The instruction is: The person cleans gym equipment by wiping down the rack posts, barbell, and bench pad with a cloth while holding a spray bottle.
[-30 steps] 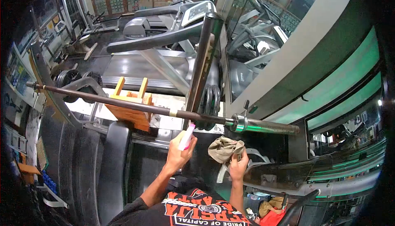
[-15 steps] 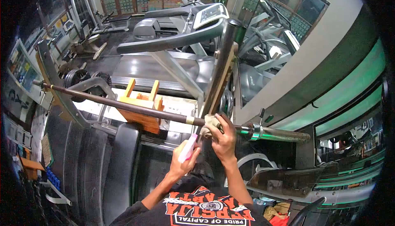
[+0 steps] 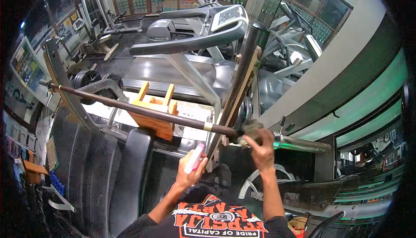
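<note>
A long dark barbell (image 3: pixel 173 119) lies across the bench rack, with a pale band of tape near its right part. My right hand (image 3: pixel 262 149) is closed on a cloth (image 3: pixel 251 133) pressed around the bar, close to the shiny collar (image 3: pixel 278 141); hand and cloth are blurred by motion. In front of the bar, my left hand (image 3: pixel 188 168) is wrapped around a white and pink spray bottle (image 3: pixel 195 158). The bottle is tilted, its pink top pointing up toward the bar without touching it.
A black padded bench (image 3: pixel 130 173) runs under the bar at left. Behind the bar stand a wooden stool (image 3: pixel 156 123) and a treadmill (image 3: pixel 173 69). The rack's upright post (image 3: pixel 240 77) rises past the bar, near a mirrored wall (image 3: pixel 303 12) on the right.
My right hand and the cloth have slid right along the bar toward the collar. My left hand with the spray bottle has stayed nearly in place. The view has shifted slightly.
</note>
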The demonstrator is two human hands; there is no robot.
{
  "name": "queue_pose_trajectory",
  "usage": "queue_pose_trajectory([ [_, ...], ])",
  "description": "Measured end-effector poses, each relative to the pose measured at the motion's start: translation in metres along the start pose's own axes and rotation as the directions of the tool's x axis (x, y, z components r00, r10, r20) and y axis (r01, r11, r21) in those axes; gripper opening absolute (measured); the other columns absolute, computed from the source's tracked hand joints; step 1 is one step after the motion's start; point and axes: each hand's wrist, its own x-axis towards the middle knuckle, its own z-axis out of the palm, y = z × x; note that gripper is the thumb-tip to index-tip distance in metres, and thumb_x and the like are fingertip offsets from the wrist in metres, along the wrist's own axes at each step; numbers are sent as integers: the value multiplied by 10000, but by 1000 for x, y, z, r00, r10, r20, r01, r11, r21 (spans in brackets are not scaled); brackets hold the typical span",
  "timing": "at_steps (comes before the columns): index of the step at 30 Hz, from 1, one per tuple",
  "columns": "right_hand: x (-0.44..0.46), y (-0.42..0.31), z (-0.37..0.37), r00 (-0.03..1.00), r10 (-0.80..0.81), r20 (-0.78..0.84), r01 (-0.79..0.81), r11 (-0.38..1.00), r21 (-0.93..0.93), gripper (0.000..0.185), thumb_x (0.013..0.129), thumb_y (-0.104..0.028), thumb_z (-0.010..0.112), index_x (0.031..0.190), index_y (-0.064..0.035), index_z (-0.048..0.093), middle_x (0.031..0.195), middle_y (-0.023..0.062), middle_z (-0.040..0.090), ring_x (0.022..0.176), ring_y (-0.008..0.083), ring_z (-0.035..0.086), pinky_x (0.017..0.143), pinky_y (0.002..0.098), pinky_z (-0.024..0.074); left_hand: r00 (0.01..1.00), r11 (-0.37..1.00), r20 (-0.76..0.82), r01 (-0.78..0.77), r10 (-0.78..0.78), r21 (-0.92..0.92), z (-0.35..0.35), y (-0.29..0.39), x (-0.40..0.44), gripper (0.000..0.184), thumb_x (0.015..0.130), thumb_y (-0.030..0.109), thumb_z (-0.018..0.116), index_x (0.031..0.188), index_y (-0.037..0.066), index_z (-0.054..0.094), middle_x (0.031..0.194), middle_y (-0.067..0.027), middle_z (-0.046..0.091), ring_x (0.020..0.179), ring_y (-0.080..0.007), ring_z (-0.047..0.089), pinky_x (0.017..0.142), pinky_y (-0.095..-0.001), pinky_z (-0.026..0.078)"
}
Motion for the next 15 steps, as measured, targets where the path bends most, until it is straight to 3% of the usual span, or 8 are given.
queue_pose_trajectory([
  [1,0,4,-5,1000,-1,-1,1,1000,1,499,636,107,598,1031,-176,716,1143,93,569,1082,311,526,944,417,453,998,997,11,57,-57,-49,-1,0,-2,120,879,51,656,978,0,611,705,-65,621,527,-112,595,503,-258,472],
  [2,2,6,-12,992,122,-15,-122,993,0,501,645,112,592,1044,-166,711,1151,113,576,1089,324,536,934,421,458,993,989,24,114,-112,-98,-1,1,-3,123,879,50,655,982,-2,611,703,-64,620,525,-112,595,502,-258,472],
  [3,4,7,-17,970,242,-28,-242,970,0,502,654,117,585,1057,-157,706,1159,132,583,1097,337,545,925,424,462,993,989,22,114,-112,-99,-2,0,-3,123,879,50,655,982,-2,611,703,-64,620,525,-112,595,502,-258,472],
  [4,8,4,-18,971,239,-28,-239,971,0,502,654,117,585,1057,-157,706,1159,132,583,1097,337,545,925,424,462,997,994,24,75,-73,-78,-3,-1,-2,124,880,54,655,981,-4,612,705,-66,619,525,-112,596,504,-261,472],
  [7,24,-26,-10,926,373,-67,-338,893,298,498,697,131,564,1097,-146,675,1170,165,621,1045,350,628,866,434,512,993,991,59,108,-104,-77,-6,-4,-8,125,881,56,653,983,-5,611,711,-68,621,517,-110,589,501,-264,467],
  [9,49,-57,-3,972,201,-122,-138,908,396,467,706,106,597,1092,-148,665,1179,158,619,1044,342,628,907,418,511,981,979,91,178,-169,-100,-9,-3,-11,125,881,54,650,985,-4,611,716,-70,623,509,-107,582,496,-264,462],
  [11,64,-74,23,996,29,-84,8,909,416,416,708,6,642,1091,-154,673,1236,153,578,1147,329,570,982,418,476,993,995,63,97,-95,-31,-13,3,-9,145,872,48,650,1002,-3,611,756,-79,633,559,-125,594,546,-271,478],
  [15,80,-95,72,994,-77,82,48,948,313,348,768,-50,590,1090,-160,667,1242,179,566,1155,337,554,940,416,495,999,999,3,42,-42,-24,-15,-8,-19,176,862,54,651,1018,-13,605,815,-96,645,665,-163,618,642,-293,498],
])
